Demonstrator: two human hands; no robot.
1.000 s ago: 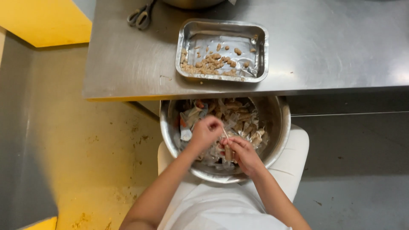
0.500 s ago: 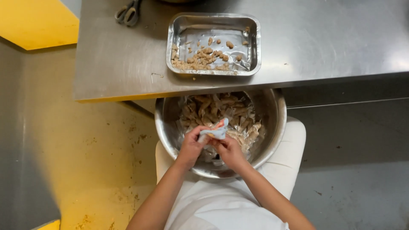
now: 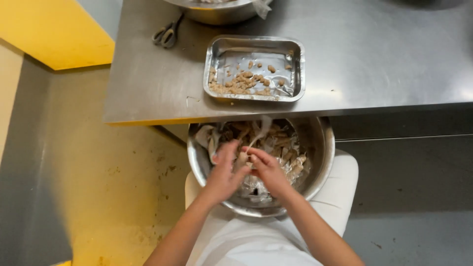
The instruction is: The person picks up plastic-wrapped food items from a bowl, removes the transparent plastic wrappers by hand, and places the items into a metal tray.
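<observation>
I take the steel bowl [image 3: 320, 162] on my lap as the landmark. Well beyond it to the left, a pair of scissors [image 3: 167, 34] lies on the steel table [image 3: 374, 54]. Above the bowl's left half, my left hand [image 3: 224, 172] is half-curled, thumb and fingertips pinched on a small pale wrapped piece [image 3: 242, 158] held over the middle of the bowl. Under it the bowl is full of crumpled clear wrappers and brownish pieces [image 3: 281, 143]. Straight beyond the bowl, on the table, a rectangular foil tray [image 3: 295, 69] holds a scatter of small tan lumps [image 3: 241, 81]. Over the bowl's middle, my right hand [image 3: 268, 170] is loosely closed, its fingertips pinching the same wrapped piece, touching my left.
</observation>
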